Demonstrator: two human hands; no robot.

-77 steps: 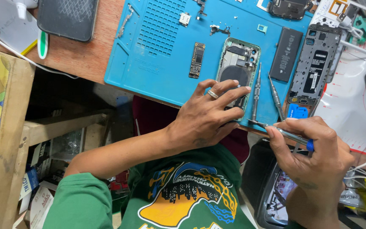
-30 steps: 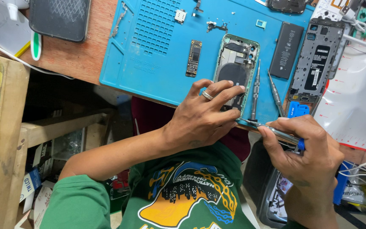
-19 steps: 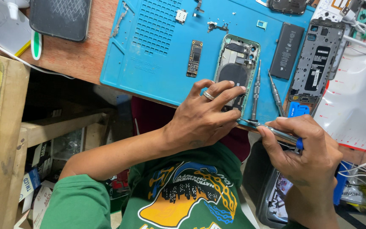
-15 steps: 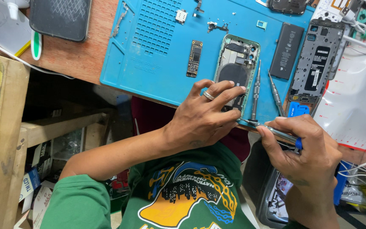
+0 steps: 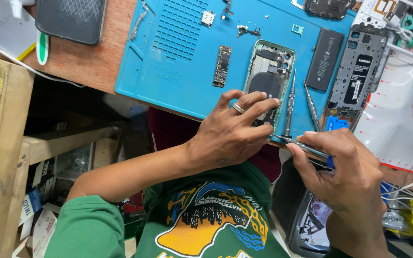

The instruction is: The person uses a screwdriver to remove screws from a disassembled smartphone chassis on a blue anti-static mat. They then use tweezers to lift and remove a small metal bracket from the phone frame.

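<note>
A: What did the hands have hold of?

B: The left hand [image 5: 233,136] lay flat over the near end of the opened green-framed phone shell [image 5: 269,81], fingers spread and pressing it down, closed round nothing. The right hand [image 5: 347,169] was clenched on a slim metal screwdriver with a blue cap [image 5: 307,148], its tip against the shell's near edge.

A: And where did the shell sit?

B: On the blue silicone work mat [image 5: 178,52], at the near edge of the wooden desk [image 5: 84,62], between a small dark logic board [image 5: 222,66] on its left and two spare silver screwdrivers [image 5: 290,102] on its right.

A: How did it look?

B: Gutted: a dark round coil in the middle, camera cut-outs at the far end (the black battery [image 5: 324,59] lay apart, further right).

A: What could have gone wrong?

B: I'd judge the tip might slip and gouge the coil, or a loosened screw could roll off the near edge, being so close.
</note>
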